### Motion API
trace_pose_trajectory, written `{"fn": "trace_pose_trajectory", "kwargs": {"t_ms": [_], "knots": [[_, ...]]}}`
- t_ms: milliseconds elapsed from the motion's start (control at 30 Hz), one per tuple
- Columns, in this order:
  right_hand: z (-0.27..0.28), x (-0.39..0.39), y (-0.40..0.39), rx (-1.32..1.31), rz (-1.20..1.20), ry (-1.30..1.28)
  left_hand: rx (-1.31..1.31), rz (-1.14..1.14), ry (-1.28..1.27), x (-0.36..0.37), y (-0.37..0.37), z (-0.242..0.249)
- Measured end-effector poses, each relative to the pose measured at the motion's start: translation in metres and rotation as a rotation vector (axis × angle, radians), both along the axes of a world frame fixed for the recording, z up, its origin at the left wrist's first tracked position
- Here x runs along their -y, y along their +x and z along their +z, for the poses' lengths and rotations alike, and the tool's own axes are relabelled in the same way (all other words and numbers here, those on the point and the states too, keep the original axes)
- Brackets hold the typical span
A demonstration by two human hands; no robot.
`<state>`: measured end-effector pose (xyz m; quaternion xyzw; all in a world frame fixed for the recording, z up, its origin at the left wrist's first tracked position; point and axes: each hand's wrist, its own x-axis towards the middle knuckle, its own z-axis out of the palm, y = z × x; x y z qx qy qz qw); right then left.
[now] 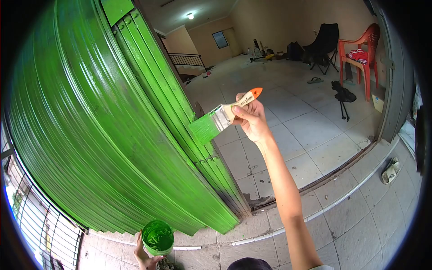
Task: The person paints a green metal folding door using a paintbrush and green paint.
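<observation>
My right hand [252, 118] is closed around the wooden handle of a flat paintbrush [221, 119] with an orange tip. Its bristles are coated in green paint and touch the edge post of a green folding metal door [99, 117]. Low in the view, my left hand [143, 253] grips a small cup of green paint [158, 238] from its left side. Wet paint shines on the door's ribs. Darker, thinly covered patches show on the lower part of the edge post.
Through the doorway lies a tiled floor [288, 108] with a red plastic chair [366, 58], a black folding chair [324, 45] and a folded black item [344, 93]. A sandal [391, 171] rests on the outer tiles at right. Bars of a fence [38, 216] stand at lower left.
</observation>
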<state>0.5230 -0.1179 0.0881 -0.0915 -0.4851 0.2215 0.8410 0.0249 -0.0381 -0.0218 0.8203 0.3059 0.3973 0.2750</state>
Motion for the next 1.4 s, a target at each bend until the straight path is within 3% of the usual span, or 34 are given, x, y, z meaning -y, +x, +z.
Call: {"fn": "trace_pose_trajectory", "kwargs": {"t_ms": [200,333,467,567,700,767,800,900,933,1000,1100,1167,1200,1300,1333,1400], "knots": [[-0.016,0.004,0.009,-0.017,-0.051,-0.039,0.000,-0.002,-0.002,-0.001,-0.001,0.001],[-0.006,-0.002,-0.001,0.019,0.036,0.000,-0.004,-0.007,0.001,0.000,0.000,0.002],[-0.021,0.000,0.017,0.084,-0.076,-0.113,-0.003,-0.005,0.003,-0.001,0.002,0.004],[-0.001,0.033,0.005,0.016,-0.304,-0.090,-0.003,-0.001,0.015,-0.003,0.004,0.005],[0.009,0.080,-0.045,0.321,-0.709,0.139,-0.009,0.011,0.030,-0.001,0.005,0.010],[0.017,0.090,-0.079,0.567,-0.765,0.136,-0.008,0.015,0.031,0.002,0.006,0.012],[0.027,0.094,-0.084,0.773,-0.920,0.056,-0.009,0.013,0.033,0.002,0.006,0.011],[0.057,0.095,-0.090,0.964,-1.103,0.015,-0.019,0.007,0.043,-0.003,0.003,0.003],[0.072,0.095,-0.093,1.006,-1.213,0.145,-0.029,-0.003,0.040,-0.003,0.005,0.006],[0.098,0.098,-0.097,0.993,-1.229,0.206,-0.021,-0.032,0.045,-0.004,0.010,0.011],[0.118,0.109,-0.106,1.171,-1.176,0.043,-0.020,-0.044,0.014,-0.002,0.018,0.017],[0.113,0.099,-0.109,1.320,-1.012,-0.101,0.001,-0.057,0.025,-0.007,0.016,0.011],[0.108,0.095,-0.110,1.419,-1.066,-0.175,0.018,-0.059,0.016,-0.006,0.016,0.013],[0.114,0.080,-0.094,1.379,-1.061,-0.188,0.053,-0.060,0.013,-0.009,0.017,0.011],[0.123,0.075,-0.091,1.294,-1.106,-0.004,0.059,-0.059,0.015,-0.010,0.016,0.009],[0.145,0.077,-0.090,1.207,-1.126,-0.067,0.025,-0.062,0.014,-0.010,0.016,0.011]]}}
